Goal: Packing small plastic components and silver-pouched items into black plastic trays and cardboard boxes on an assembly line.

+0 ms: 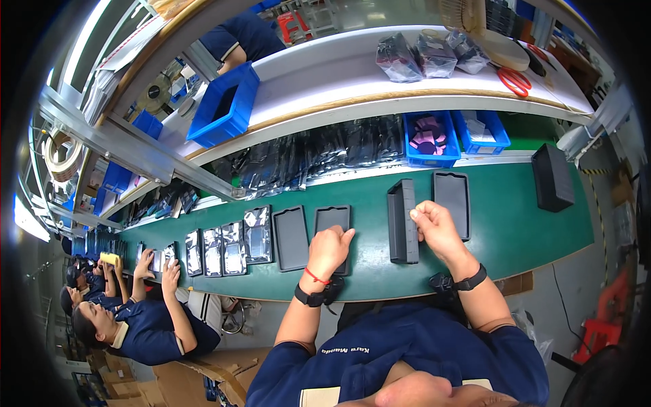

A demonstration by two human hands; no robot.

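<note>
My left hand (330, 248) rests as a closed fist on a flat black tray (333, 220) lying on the green conveyor belt (515, 224). My right hand (435, 227) is curled, its fingertips pinched together beside a stack of black trays (403, 220) standing just to its left. Whether the fingers pinch anything is too small to tell. Another flat black tray (452, 200) lies just beyond my right hand. Both wrists wear black bands, and the left also has a red string.
More trays (291, 237) and shiny bagged ones (234, 247) line the belt to the left, where other seated workers (142, 319) handle items. A black box (553, 176) stands at the right. Blue bins (430, 139) and a shelf with grey bags (427, 57) lie beyond.
</note>
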